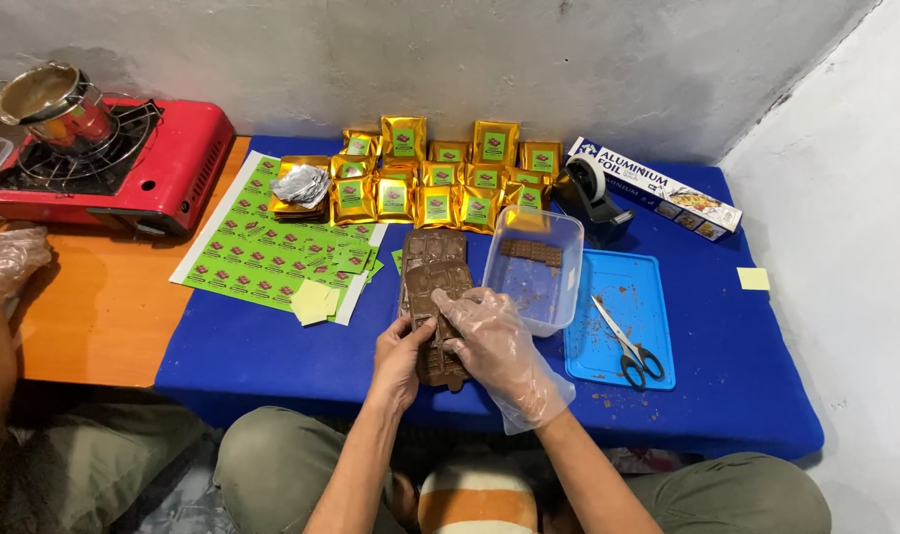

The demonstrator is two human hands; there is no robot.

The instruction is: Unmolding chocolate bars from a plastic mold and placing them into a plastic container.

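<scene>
I hold a brown chocolate mould [438, 326] between my 2 hands, just above the near edge of the blue mat [272, 346]. My bare left hand [400, 361] grips its left side; my gloved right hand [494, 346] clasps its right side, beside the clear plastic tub [558, 297]
</scene>
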